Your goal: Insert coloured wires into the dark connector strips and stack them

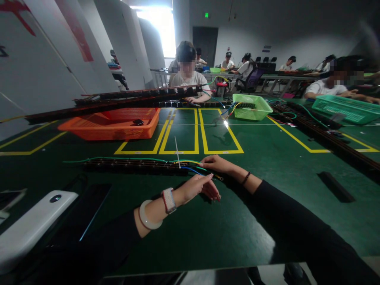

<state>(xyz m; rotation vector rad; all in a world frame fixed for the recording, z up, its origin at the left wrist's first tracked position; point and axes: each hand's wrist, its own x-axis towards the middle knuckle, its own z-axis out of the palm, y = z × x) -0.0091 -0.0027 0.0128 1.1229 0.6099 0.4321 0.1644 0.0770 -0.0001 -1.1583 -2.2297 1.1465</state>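
Observation:
A long black strip (130, 164) with metal contacts lies across the green table. A green wire (113, 159) runs along its far edge. A white cable tie (177, 152) loops around its right end and sticks upward. My right hand (218, 164) pinches a yellow-green wire (190, 161) beside that end. Just nearer to me is my left hand (200, 188), its thumb stretched beside a blue wire (194, 170) and its other fingers apart, hanging downward. A ring terminal (221, 179) shows at a wire end between the hands.
An orange basket (118, 134) stands at the back left, with long strips (142, 97) above it. Green baskets (252, 113) stand farther off. A white device (32, 229) and a dark phone (86, 209) lie at left, a black bar (335, 186) at right. A co-worker (190, 77) sits opposite.

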